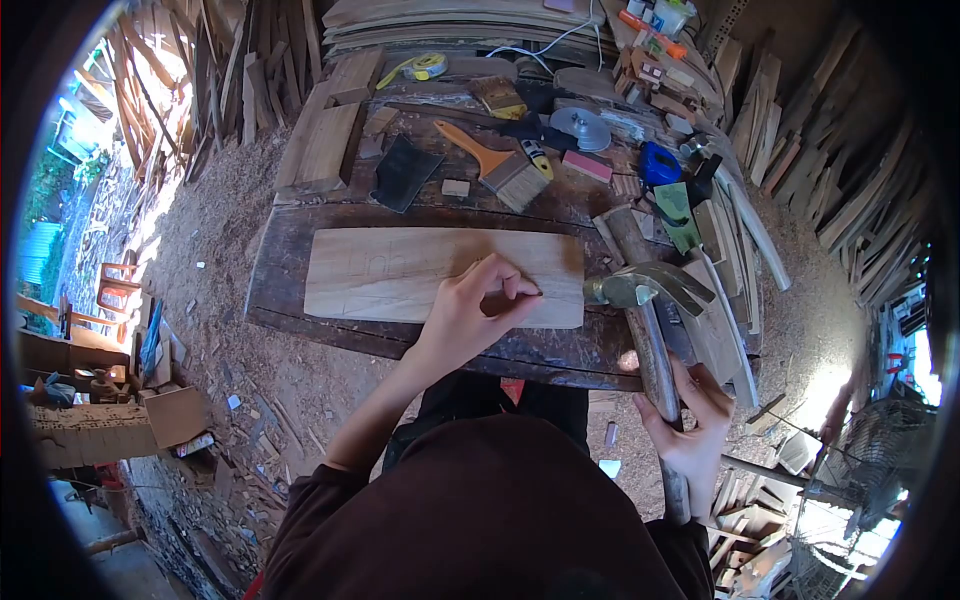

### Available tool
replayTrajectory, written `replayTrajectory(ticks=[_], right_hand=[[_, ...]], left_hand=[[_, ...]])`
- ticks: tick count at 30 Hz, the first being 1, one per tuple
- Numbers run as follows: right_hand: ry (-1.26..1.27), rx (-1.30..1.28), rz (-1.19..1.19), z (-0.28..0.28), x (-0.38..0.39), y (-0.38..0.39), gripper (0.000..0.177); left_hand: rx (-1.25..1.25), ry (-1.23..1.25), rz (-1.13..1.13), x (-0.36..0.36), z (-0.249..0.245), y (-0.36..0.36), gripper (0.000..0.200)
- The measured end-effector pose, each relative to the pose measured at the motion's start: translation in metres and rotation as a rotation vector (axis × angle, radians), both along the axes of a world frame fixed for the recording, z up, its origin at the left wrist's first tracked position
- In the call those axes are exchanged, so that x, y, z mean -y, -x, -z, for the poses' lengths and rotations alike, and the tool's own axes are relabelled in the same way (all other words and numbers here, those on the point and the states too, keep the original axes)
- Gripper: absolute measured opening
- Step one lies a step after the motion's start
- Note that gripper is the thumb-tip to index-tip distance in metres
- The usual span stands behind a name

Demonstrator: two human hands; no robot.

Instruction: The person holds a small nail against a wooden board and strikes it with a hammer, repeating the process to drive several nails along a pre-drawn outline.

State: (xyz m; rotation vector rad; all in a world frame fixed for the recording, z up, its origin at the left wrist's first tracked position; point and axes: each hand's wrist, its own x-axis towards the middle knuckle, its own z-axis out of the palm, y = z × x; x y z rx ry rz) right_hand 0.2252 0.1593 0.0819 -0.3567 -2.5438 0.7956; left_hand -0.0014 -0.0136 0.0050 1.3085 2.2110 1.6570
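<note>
A pale wooden board lies lengthwise near the front edge of the workbench, with faint outlined marks on its left half. Over its right half, my left hand is closed in a pinch, fingertips down close to the wood; whatever it pinches is too small to make out. My right hand grips the wooden handle of a claw hammer, off the bench's front right. The hammer's metal head is just beyond the board's right end, claw pointing right.
On the dark workbench are an orange-handled paintbrush, a black sheet, a yellow tape measure, a blue tape measure and a clear disc. Wood strips line its right side. Sawdust covers the floor.
</note>
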Motion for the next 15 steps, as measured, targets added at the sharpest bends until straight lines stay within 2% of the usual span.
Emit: replayTrajectory(ticks=[9, 15], right_hand=[[-0.033, -0.002, -0.027, -0.001, -0.001, 0.006, 0.058], [-0.1, -0.111, -0.112, -0.006, 0.004, 0.016, 0.059]], left_hand=[[-0.003, -0.005, 0.0, 0.0, -0.002, -0.001, 0.033], [-0.022, 0.003, -0.001, 0.0, -0.003, -0.001, 0.032]])
